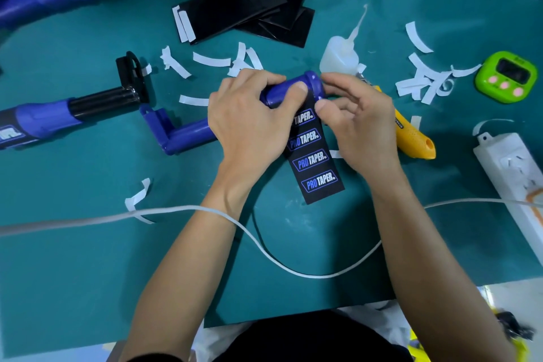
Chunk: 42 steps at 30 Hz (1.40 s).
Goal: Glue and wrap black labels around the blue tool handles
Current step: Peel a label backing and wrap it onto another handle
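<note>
**Label edge pinned to the handle, ready to roll**

The left hand [249, 117] curls round the blue handle [277, 94] at the centre of the surface [88, 244], probably to stop it rolling. Its thumb presses the top edge of the black label [316, 161]. The right hand [355, 126] has bent fingers [332, 82] pinching that edge by the capped end, likely squaring it. The handle's long axis runs 8 to 2 o'clock, cap toward 2. The label trails flat toward 5 o'clock, so rolling would wrap it

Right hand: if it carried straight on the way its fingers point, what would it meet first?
The blue handle, at its flanged end, which the right hand looks to touch already; past it, the left hand. Depth is unclear.
</note>
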Each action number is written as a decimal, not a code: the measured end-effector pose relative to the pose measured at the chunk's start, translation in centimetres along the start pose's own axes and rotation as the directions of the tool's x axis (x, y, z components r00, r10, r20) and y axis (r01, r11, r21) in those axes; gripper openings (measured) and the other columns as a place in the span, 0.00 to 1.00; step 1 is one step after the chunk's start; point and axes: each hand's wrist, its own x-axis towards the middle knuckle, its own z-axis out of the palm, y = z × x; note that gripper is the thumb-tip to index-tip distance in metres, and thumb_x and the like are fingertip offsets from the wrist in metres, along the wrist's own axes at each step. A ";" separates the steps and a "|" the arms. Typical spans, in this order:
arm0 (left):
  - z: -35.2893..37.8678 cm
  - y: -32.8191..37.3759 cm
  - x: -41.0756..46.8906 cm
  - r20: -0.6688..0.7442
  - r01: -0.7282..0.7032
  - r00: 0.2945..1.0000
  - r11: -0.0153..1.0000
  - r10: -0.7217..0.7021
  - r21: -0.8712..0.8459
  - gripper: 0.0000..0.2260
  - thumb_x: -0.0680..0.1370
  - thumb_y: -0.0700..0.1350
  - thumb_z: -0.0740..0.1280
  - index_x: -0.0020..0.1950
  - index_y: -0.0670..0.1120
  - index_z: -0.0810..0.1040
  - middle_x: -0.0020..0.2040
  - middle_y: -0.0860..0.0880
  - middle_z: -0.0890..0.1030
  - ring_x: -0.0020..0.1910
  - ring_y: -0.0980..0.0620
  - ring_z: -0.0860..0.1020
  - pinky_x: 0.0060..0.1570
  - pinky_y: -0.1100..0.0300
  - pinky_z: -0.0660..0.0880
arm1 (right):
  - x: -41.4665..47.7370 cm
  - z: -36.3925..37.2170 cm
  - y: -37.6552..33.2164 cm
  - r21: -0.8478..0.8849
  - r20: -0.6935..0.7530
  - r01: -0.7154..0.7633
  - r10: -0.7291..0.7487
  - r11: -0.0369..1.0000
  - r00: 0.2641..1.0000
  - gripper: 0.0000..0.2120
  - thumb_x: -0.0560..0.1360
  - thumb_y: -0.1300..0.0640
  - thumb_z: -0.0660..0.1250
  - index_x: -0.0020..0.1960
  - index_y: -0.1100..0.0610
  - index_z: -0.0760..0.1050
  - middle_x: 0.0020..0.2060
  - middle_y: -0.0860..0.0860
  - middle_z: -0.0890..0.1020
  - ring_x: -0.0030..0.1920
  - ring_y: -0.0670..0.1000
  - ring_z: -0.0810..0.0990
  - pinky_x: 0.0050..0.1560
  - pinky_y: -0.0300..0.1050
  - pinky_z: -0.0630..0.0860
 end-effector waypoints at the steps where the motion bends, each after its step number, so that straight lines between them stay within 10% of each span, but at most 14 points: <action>1: -0.1 -0.2 0.0 0.005 -0.023 1.000 1.000 0.023 -0.021 0.16 0.78 0.64 0.63 0.45 0.57 0.85 0.46 0.59 0.83 0.47 0.55 0.75 0.52 0.56 0.67 | -0.1 0.2 0.0 0.010 -0.022 0.007 -0.007 1.000 1.000 0.15 0.77 0.63 0.73 0.63 0.55 0.81 0.52 0.49 0.86 0.40 0.45 0.85 0.45 0.39 0.82; 11: -7.1 -5.1 1.9 0.470 -0.139 0.876 0.990 0.108 0.033 0.34 0.70 0.54 0.75 0.75 0.68 0.69 0.73 0.69 0.73 0.70 0.56 0.76 0.69 0.55 0.71 | -0.6 1.4 0.2 -0.084 -0.103 0.024 -0.032 0.996 0.994 0.12 0.79 0.55 0.71 0.62 0.49 0.81 0.48 0.43 0.85 0.41 0.48 0.86 0.45 0.49 0.84; 16: -5.6 -6.5 0.1 0.322 -0.107 0.943 0.992 0.082 0.061 0.31 0.68 0.53 0.83 0.70 0.58 0.79 0.63 0.56 0.84 0.58 0.51 0.78 0.61 0.58 0.70 | -1.0 1.3 0.0 -0.167 -0.134 -0.034 0.012 0.985 0.991 0.25 0.75 0.46 0.72 0.70 0.49 0.77 0.46 0.35 0.84 0.35 0.42 0.82 0.46 0.34 0.77; 24: -4.3 -7.5 -0.1 0.180 -0.275 0.949 0.959 0.258 0.071 0.22 0.74 0.59 0.75 0.64 0.49 0.84 0.59 0.51 0.86 0.52 0.50 0.79 0.56 0.55 0.71 | -1.8 0.6 0.0 -0.424 0.008 -0.012 0.017 0.905 1.000 0.44 0.70 0.44 0.79 0.80 0.42 0.62 0.37 0.30 0.82 0.39 0.38 0.82 0.47 0.35 0.75; 33: -5.3 -6.8 -0.2 0.211 -0.264 0.946 0.963 0.247 0.054 0.18 0.78 0.59 0.72 0.62 0.50 0.83 0.51 0.51 0.85 0.46 0.45 0.78 0.52 0.50 0.74 | -2.5 0.9 -0.5 -0.169 0.040 -0.037 0.044 0.985 0.998 0.29 0.72 0.56 0.73 0.69 0.38 0.70 0.31 0.49 0.83 0.32 0.52 0.82 0.40 0.45 0.80; 42: -7.9 -5.3 -0.8 0.255 -0.180 0.948 0.981 0.192 -0.072 0.19 0.81 0.65 0.65 0.60 0.52 0.81 0.41 0.53 0.79 0.39 0.48 0.74 0.43 0.48 0.74 | -2.0 -0.2 -0.7 -0.012 0.169 0.019 -0.016 1.000 0.986 0.13 0.77 0.58 0.69 0.61 0.58 0.81 0.34 0.63 0.81 0.35 0.63 0.77 0.39 0.56 0.78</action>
